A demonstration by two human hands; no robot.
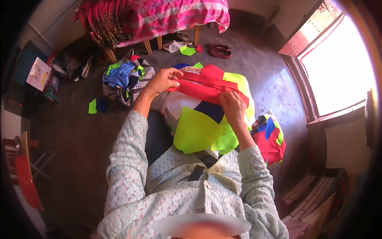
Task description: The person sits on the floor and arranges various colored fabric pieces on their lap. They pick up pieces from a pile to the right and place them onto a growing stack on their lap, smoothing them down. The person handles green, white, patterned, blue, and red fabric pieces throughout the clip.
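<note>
A long red strip of cloth [199, 89] stretches across my lap between both hands. My left hand [162, 79] pinches its left end, fingers closed on the edge. My right hand [232, 106] grips the strip near its right end. Under the strip lies a stack of cloth pieces: neon green [197, 131], dark blue [211, 110], white [179, 104] and yellow-green [238, 81].
A pile of coloured scraps [270, 137] lies on the floor at my right. A checked cloth bundle with blue and green scraps [125, 77] sits at the left. A bed with pink striped cover [167, 18], sandals [218, 49], loose scraps [97, 105] and a bright window [338, 67] surround me.
</note>
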